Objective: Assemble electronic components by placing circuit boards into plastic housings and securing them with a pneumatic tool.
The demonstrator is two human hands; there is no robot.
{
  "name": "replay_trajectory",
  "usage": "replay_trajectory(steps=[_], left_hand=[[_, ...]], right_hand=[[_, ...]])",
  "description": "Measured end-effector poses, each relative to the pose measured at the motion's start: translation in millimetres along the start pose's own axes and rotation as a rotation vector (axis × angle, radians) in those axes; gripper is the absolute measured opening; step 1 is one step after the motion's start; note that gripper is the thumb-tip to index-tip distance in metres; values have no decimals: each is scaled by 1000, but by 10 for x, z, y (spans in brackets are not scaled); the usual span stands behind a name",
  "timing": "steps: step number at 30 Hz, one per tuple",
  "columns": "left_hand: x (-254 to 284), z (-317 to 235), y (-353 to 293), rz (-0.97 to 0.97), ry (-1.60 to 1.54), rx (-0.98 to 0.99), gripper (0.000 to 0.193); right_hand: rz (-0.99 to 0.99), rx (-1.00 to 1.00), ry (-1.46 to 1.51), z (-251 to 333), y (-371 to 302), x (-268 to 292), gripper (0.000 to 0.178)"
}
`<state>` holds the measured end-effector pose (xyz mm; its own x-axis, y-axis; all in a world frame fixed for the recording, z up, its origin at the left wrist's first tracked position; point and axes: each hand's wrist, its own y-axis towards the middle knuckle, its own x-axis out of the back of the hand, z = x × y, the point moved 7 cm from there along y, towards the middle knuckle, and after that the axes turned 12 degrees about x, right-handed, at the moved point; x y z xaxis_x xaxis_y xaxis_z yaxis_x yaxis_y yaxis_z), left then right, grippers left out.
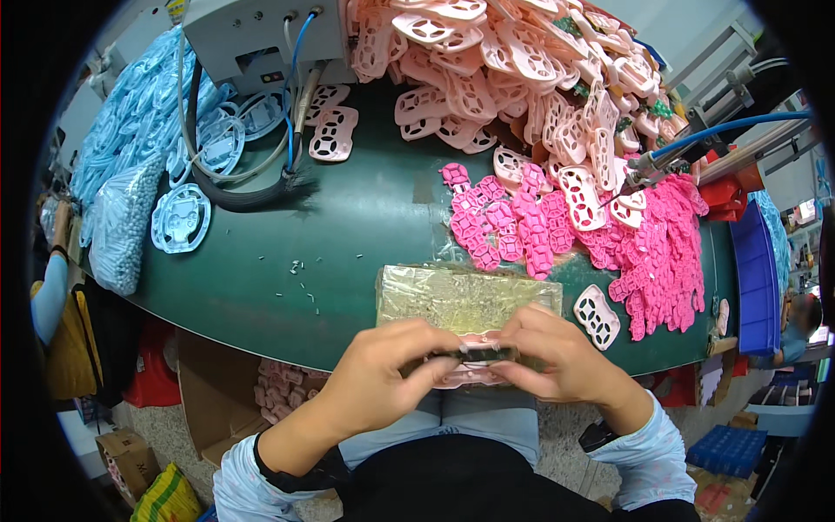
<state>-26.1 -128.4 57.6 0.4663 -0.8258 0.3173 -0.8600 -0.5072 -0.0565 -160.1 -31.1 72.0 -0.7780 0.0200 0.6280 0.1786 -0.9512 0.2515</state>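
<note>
Close to my body, at the table's near edge, a pale pink plastic shell (470, 375) is between my two hands. A narrow dark strip, perhaps a circuit board (484, 354), lies across the shell; my fingers partly hide both. My left hand (380, 370) grips the left end between thumb and fingers. At the right end my right hand (557, 354) pinches in the same way. Just beyond the hands lies a flat block wrapped in yellowish clear tape (452, 294). To the right of my right hand rests a pale pink shell with dark oval openings (597, 317).
Bright pink keypad pieces (663, 252) and a tall heap of pale pink shells (513, 65) fill the far right. Light blue parts (130, 113), a bagged bundle (127, 226) and a black-bristled brush (261, 191) lie left. A metal tool with a blue hose (648, 170) reaches in from the right.
</note>
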Motion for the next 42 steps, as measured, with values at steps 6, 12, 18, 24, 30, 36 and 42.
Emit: replay_trajectory(steps=[6,12,18,24,30,36,42], left_hand=[[-243,-230,-137,70,525,-445,19],[-289,-344,-137,126,696,-583,18],[-298,-338,-88,193,766,-630,21],[-277,-262,-11,255,730,-589,23],[-308,-325,-88,337,728,-672,23],[-448,-349,-179,340,770,-671,21],[-439,-320,-234,212,785,-679,17]], right_hand=[[125,73,-10,52,-35,-7,15],[153,5,-50,46,-5,-34,15],[170,-90,-54,43,41,-65,16],[157,-172,-210,49,79,-111,20],[205,-89,-125,-11,134,-54,23],[273,-29,-54,40,106,-4,26],[62,-12,-187,266,-245,-15,39]])
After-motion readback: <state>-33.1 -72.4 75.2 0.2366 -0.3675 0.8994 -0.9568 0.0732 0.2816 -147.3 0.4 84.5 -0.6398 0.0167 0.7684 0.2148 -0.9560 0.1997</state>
